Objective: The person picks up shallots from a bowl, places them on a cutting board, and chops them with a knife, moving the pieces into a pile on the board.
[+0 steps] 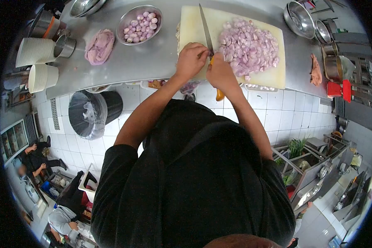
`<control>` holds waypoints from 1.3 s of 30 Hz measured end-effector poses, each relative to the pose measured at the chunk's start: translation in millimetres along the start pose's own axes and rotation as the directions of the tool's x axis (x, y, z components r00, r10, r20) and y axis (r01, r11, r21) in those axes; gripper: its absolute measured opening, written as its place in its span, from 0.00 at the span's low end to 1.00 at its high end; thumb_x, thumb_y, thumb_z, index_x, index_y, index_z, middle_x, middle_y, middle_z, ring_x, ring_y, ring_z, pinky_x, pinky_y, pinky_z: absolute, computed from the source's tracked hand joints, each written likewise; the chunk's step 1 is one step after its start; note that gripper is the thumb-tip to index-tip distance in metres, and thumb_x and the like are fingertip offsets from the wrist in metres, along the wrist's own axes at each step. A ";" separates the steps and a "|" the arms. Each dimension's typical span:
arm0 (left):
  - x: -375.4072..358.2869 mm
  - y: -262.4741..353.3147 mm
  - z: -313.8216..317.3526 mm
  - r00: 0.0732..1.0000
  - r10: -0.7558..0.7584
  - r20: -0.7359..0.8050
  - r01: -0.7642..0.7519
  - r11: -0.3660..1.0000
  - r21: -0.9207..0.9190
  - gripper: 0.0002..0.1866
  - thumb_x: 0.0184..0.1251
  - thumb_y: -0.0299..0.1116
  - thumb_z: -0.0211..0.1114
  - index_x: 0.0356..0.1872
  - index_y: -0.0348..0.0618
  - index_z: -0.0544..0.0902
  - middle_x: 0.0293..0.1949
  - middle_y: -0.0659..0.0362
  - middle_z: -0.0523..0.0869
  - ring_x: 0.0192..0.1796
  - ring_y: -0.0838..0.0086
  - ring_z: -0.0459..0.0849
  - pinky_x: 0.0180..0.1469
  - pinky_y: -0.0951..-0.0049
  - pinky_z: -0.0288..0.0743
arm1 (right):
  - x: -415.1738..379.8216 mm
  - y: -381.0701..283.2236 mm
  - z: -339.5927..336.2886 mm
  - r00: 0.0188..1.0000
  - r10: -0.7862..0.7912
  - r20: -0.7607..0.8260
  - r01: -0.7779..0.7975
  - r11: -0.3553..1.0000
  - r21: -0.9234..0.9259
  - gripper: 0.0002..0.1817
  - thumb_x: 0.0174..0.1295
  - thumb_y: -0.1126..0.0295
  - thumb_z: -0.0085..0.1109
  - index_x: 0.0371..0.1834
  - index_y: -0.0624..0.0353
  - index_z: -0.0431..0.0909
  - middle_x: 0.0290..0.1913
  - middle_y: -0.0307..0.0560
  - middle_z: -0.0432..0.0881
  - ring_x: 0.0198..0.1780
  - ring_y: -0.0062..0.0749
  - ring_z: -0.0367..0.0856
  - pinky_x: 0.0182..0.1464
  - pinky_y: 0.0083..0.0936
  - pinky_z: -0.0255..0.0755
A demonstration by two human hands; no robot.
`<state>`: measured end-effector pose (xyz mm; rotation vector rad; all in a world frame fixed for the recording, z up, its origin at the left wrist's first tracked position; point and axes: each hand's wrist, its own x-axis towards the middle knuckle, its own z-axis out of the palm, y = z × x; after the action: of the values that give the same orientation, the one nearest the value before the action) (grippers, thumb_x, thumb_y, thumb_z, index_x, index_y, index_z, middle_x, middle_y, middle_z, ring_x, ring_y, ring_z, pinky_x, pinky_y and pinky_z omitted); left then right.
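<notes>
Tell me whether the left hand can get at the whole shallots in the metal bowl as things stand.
Probably yes: the whole shallots lie uncovered in the metal bowl, and nothing stands on the counter between it and the left hand. It would likely have to leave the knife first.

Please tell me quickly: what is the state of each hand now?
Left hand: fingers bent beside the kitchen knife; whether they hold anything cannot be told.
Right hand: closed around the knife's yellow handle.
</notes>
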<state>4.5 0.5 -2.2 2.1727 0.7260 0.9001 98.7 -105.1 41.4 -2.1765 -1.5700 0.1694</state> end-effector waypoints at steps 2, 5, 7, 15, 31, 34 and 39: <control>-0.1 0.5 -1.6 1.000 -0.009 -0.007 0.008 1.000 -0.030 0.05 0.61 0.29 0.69 0.36 0.40 0.88 0.38 0.54 0.88 0.44 0.57 0.85 0.50 0.62 0.78 | 2.2 8.7 -4.7 0.968 0.166 0.189 -0.183 0.980 0.081 0.13 0.66 0.71 0.50 0.47 0.69 0.64 0.27 0.66 0.81 0.21 0.53 0.83 0.28 0.46 0.78; 0.3 -3.3 -1.2 0.999 0.030 0.020 -0.030 0.999 0.010 0.05 0.61 0.29 0.69 0.36 0.40 0.88 0.38 0.54 0.88 0.44 0.57 0.85 0.50 0.62 0.78 | 10.8 -29.1 -65.2 0.835 0.338 0.434 -0.440 0.883 0.160 0.12 0.66 0.71 0.49 0.46 0.69 0.64 0.26 0.68 0.80 0.23 0.56 0.84 0.29 0.49 0.77; 0.0 -3.1 -0.4 0.999 0.032 -0.006 -0.031 0.999 0.019 0.05 0.61 0.29 0.69 0.35 0.40 0.88 0.38 0.54 0.88 0.43 0.57 0.85 0.49 0.62 0.78 | 10.2 -29.5 -58.0 0.840 0.336 0.425 -0.436 0.885 0.163 0.12 0.67 0.71 0.49 0.46 0.69 0.64 0.26 0.68 0.81 0.22 0.56 0.83 0.28 0.49 0.77; -0.9 -1.8 -1.1 1.000 0.002 0.005 -0.002 1.000 -0.008 0.05 0.61 0.29 0.69 0.34 0.39 0.87 0.38 0.55 0.88 0.44 0.57 0.85 0.50 0.62 0.78 | 11.4 -29.4 -62.6 0.802 0.353 0.481 -0.486 0.855 0.183 0.16 0.61 0.72 0.49 0.47 0.73 0.64 0.27 0.74 0.81 0.35 0.70 0.85 0.45 0.58 0.76; -1.0 -3.3 -2.0 1.000 0.017 0.014 -0.017 1.000 0.016 0.05 0.62 0.29 0.67 0.36 0.40 0.88 0.38 0.55 0.87 0.46 0.58 0.84 0.52 0.62 0.77 | 7.1 -23.8 -46.0 0.859 0.308 0.409 -0.404 0.899 0.172 0.14 0.62 0.74 0.50 0.46 0.74 0.65 0.31 0.75 0.81 0.35 0.66 0.84 0.43 0.53 0.76; -1.3 -5.0 -0.6 1.000 0.006 0.018 -0.006 1.000 0.027 0.06 0.62 0.30 0.67 0.37 0.40 0.88 0.40 0.55 0.87 0.46 0.58 0.84 0.53 0.62 0.77 | 2.4 -9.1 -12.3 0.922 0.252 0.294 -0.296 0.949 0.113 0.12 0.65 0.73 0.50 0.45 0.71 0.64 0.29 0.68 0.81 0.28 0.57 0.85 0.34 0.48 0.78; -0.3 -3.7 0.0 1.000 -0.005 0.003 0.005 1.000 0.005 0.07 0.61 0.28 0.68 0.39 0.40 0.89 0.41 0.54 0.87 0.47 0.56 0.83 0.52 0.61 0.77 | 9.4 -16.2 -14.2 0.912 0.310 0.268 -0.352 0.928 0.123 0.14 0.63 0.74 0.51 0.47 0.70 0.64 0.34 0.74 0.82 0.45 0.71 0.82 0.53 0.57 0.72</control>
<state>3.4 2.5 -5.1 2.1754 0.7328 0.8925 92.9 -96.4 62.4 -2.3377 -1.2339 0.6770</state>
